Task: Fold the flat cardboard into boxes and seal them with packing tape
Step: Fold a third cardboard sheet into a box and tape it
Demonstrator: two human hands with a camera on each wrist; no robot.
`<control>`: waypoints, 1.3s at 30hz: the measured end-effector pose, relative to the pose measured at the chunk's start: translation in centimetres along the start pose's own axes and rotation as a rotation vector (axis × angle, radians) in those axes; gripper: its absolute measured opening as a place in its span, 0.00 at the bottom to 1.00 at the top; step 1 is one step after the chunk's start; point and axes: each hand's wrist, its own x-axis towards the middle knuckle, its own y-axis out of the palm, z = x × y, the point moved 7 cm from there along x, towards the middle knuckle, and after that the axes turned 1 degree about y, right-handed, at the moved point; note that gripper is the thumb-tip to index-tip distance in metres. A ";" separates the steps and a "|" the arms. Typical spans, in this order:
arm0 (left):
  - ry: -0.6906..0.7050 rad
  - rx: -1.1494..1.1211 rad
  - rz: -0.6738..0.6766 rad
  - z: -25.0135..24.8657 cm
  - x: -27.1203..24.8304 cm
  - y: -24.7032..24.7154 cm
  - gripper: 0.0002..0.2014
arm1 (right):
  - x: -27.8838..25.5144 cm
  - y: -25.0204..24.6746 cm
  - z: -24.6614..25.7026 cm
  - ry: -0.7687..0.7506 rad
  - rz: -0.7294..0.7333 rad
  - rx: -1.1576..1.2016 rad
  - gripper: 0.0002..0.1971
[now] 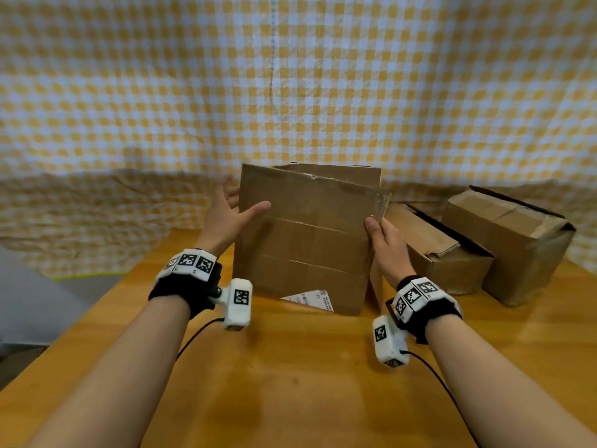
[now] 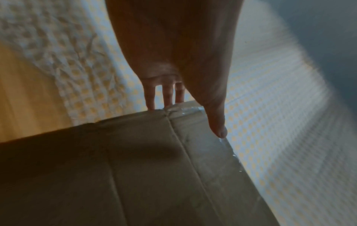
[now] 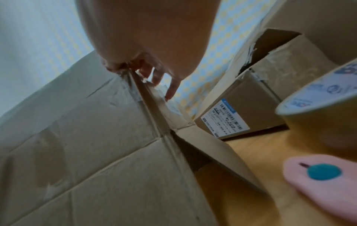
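A flattened brown cardboard box [image 1: 303, 240] stands upright on the wooden table [image 1: 290, 383], with old clear tape on its top right corner and a white label at its foot. My left hand [image 1: 232, 205] is open at its left edge, fingers [image 2: 168, 97] straight behind the edge and thumb across the front face. My right hand [image 1: 381, 234] pinches the right edge, thumb in front and fingers [image 3: 173, 90] behind. In the right wrist view the cardboard [image 3: 86, 137] opens slightly along its fold. A roll of packing tape [image 3: 324, 110] lies on the table to the right.
Two folded brown boxes [image 1: 439, 250] [image 1: 513, 240] stand at the right rear; the nearer one carries a shipping label [image 3: 225, 120]. A pink cutter [image 3: 324, 175] lies by the tape. Yellow checked cloth [image 1: 290, 76] hangs behind. The table's left edge runs diagonally past my left forearm.
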 end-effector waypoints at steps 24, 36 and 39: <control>-0.082 0.220 0.010 3.9 2.6 3.9 0.37 | -2.0 0.0 -3.1 0.090 -0.080 0.071 0.26; -0.081 0.747 0.388 -0.1 10.6 5.2 0.66 | 0.7 -1.4 -0.4 -0.017 -0.242 0.070 0.13; -0.118 0.676 0.405 0.0 12.4 6.1 0.67 | 1.4 -1.2 -0.7 -0.017 -0.204 0.023 0.13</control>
